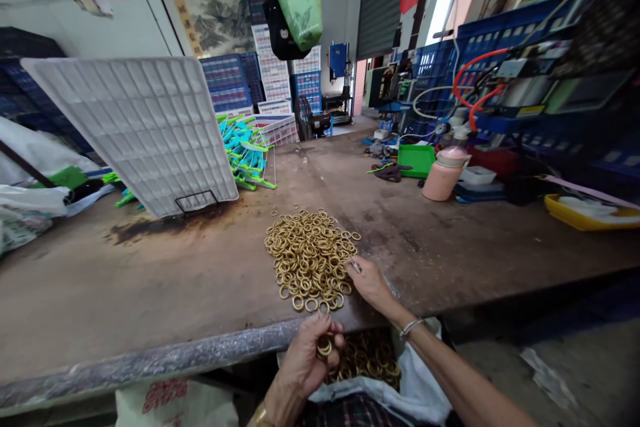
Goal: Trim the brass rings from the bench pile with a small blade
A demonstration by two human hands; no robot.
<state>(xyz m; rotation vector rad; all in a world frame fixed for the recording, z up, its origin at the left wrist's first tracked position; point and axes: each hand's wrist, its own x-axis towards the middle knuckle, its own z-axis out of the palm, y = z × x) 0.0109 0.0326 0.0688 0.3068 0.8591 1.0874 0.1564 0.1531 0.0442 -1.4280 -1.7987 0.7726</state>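
A heap of brass-coloured metal rings [310, 253] lies on the brown table, a few of them loose at its edges. Just in front of the table edge, my left hand [307, 353] is closed around a few rings [325, 347]. My right hand [371, 285] is at the heap's right side, its fingers pinched together. A small greyish thing shows at those fingertips, too small to name. Below the table edge, an open white sack [417, 373] holds many more rings [370, 357], partly hidden behind my left hand.
A tilted white ribbed panel [150, 127] stands at the left on a black wire stand [197, 201]. Green and turquoise plastic pieces [247, 153] are piled behind it. To the right are a pink bottle [444, 173], a green tray [416, 160] and a yellow tray [590, 213].
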